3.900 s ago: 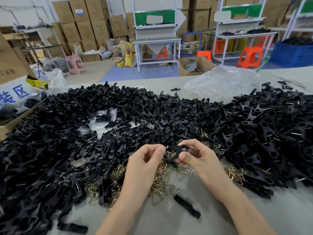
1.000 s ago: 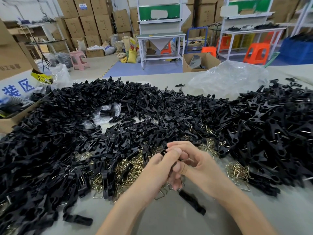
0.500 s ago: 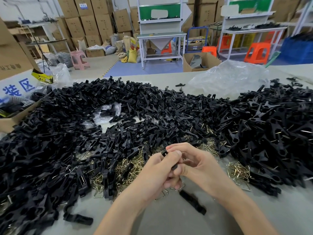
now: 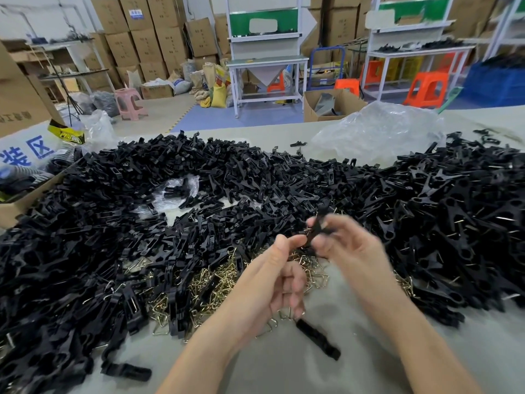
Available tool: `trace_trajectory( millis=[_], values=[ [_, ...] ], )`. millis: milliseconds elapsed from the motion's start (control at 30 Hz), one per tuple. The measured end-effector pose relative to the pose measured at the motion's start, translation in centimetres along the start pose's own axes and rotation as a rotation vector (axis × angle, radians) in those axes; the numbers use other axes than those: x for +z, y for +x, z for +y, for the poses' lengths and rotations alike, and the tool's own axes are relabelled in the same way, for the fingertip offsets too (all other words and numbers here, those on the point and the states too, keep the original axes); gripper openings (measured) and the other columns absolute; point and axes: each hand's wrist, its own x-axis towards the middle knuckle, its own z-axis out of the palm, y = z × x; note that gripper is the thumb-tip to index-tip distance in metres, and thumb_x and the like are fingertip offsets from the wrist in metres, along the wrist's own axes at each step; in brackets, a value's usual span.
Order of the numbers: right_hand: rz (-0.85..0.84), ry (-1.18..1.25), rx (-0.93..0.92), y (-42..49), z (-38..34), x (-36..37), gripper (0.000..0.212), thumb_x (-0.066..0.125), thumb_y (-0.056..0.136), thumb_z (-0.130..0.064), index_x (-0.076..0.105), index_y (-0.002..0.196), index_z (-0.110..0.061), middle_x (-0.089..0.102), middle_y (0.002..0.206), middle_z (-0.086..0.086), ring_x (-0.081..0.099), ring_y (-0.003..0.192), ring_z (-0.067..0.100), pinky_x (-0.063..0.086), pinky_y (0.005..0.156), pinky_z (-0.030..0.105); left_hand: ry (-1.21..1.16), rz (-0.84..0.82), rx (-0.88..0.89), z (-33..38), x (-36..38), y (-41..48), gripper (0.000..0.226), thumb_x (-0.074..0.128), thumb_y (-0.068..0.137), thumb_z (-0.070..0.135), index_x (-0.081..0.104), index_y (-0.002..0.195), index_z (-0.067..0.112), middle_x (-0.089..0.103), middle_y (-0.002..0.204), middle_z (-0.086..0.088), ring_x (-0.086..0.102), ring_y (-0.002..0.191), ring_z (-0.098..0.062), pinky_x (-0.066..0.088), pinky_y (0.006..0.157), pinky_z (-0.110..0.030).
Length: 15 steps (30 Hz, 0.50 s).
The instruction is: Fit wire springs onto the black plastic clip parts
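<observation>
My right hand pinches a black plastic clip between thumb and fingers; it is motion-blurred, lifted over the pile. My left hand sits just left of it with fingers loosely curled, its thumb tip close to the clip's lower end; I see nothing held in it. Brass-coloured wire springs lie in a heap on the table under and left of my hands. Black clip parts cover the table in a wide pile. A single black clip part lies on the bare table below my left hand.
A crumpled clear plastic bag sits at the back right of the grey table. An open cardboard box with black parts stands at the left edge. Another small plastic bag lies within the pile. Workbenches, stools and stacked cartons stand beyond.
The hands, pressed together on the clip half a second ago, have parted. My right hand has lifted the clip up and to the right; my left hand has let go and dropped slightly.
</observation>
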Motion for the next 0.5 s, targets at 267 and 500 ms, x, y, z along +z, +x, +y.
trace_trajectory(
  millis=[267,500],
  values=[
    [0.265,0.447,0.166,1.2,0.4,-4.0,0.055,0.071,0.077,-0.053,0.07,0.122,-0.023,0.075,0.117,0.003,0.075,0.097,0.016,0.06,0.071,0.024,0.003,0.075,0.02,-0.7,-0.4,0.7,0.068,0.059,0.074,0.083,0.07,0.116,0.031,0.058,0.07,0.001,0.054,0.056,-0.013,0.051,0.056,-0.029],
    [0.206,-0.067,0.181,1.3,3.5,-1.1,0.026,0.06,0.101,-0.014,0.074,0.104,-0.035,0.076,0.105,0.002,0.069,0.093,0.009,0.058,0.076,0.021,0.182,0.122,0.064,-1.3,0.2,0.4,0.046,0.051,0.092,0.066,0.069,0.115,0.031,0.061,0.077,-0.002,0.056,0.063,-0.016,0.05,0.059,-0.033]
  ],
)
